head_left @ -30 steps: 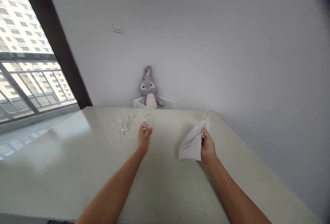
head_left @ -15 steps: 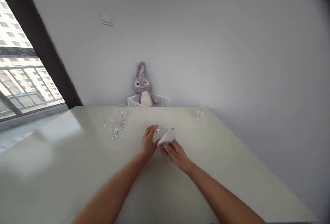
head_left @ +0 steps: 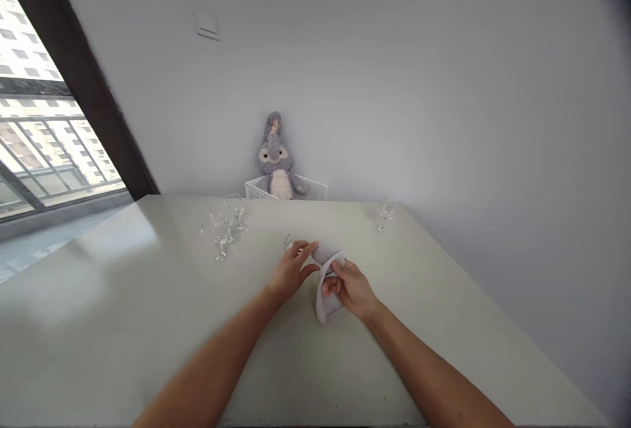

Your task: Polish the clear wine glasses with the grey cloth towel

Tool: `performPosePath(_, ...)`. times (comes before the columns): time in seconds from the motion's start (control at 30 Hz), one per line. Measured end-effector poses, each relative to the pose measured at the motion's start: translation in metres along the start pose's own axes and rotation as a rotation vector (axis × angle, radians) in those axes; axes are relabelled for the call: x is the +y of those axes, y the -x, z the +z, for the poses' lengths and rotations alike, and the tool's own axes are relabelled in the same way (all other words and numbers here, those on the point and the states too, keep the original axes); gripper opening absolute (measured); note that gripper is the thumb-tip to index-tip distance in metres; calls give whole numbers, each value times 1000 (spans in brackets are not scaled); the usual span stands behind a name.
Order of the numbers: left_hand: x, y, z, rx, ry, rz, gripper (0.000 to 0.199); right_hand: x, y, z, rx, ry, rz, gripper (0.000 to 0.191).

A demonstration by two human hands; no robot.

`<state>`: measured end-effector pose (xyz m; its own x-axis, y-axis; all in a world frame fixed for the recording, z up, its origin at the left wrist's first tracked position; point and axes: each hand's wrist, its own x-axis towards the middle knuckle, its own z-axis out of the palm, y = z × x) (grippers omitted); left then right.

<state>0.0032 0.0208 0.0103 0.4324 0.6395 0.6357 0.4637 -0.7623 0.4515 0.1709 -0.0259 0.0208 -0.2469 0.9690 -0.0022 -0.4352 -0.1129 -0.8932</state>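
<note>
Upper limbs, bare, left and right.
Comprises bare left hand (head_left: 290, 275) and bare right hand (head_left: 357, 291), each joined by a slim wrist to a bare forearm, left (head_left: 217, 356) and right (head_left: 424, 356). Tapers smoothly from broad forearm to narrow wrist. Terminates in slender, jointed fingers and a thumb; partly hidden at right fingertips.

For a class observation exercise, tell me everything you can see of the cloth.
The cloth is pale grey-white, soft-looking, with no visible pattern. It is bent into a curl above the table, its lower end drooping toward the wearer. The right hand grips it on its right side. Its upper part lies by the left hand; whether it touches the mostly hidden glass is unclear.
</note>
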Motion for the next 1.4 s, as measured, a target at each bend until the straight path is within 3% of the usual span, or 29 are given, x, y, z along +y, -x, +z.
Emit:
performPosePath(0.13, 4, -1, 1, -67, 244, -188, 35, 4, 3, 3, 18, 465, -109, 20)
performPosePath(0.2, 10, -2, 4, -22, 319, -265, 33, 7, 2, 4, 50, 466, -99, 21)
performPosePath(0.37, 23, 0, 14, 382, 383, -361, 22, 4, -3, 7, 209, -178, -52, 23)
performPosePath(0.47, 23, -2, 18, 469, 593, -573, 17, 1, -4, 5, 320, -432, -6, 19)
performPosePath(0.6, 20, -6, 15, 269, 1189, -635, 36, 8, -5, 6, 263, -441, 102, 19)
performPosePath(0.7, 17, -7, 11, 156, 1385, -666, 32, 16, -1, 11, 161, -263, 85, 25)
performPosePath(0.83, 14, -4, 11, 75, 1392, -798, 26, 23, 8, 16, 108, 351, -77, 20)
performPosePath(0.9, 14, -4, 12, 29, 1336, -852, 33, 24, 10, 16, 99, 510, -125, 14)
performPosePath(0.97, 16, -6, 9, 51, 1322, -836, 36, 23, 8, 14, 75, 417, -80, 16)
performPosePath(1.07, 20, -9, 1, 82, 1423, -711, 35, 18, 3, 11, 69, 10, 36, 24)
performPosePath(1.17, 20, -9, -4, 29, 1409, -630, 35, 13, 2, 10, 66, -276, 88, 26)
performPosePath(1.3, 10, -5, 1, -12, 1115, -728, 33, 14, 6, 17, 27, -217, 77, 30)
performPosePath(1.4, 7, -4, 2, 13, 988, -736, 34, 14, 7, 20, 82, -297, 136, 26)
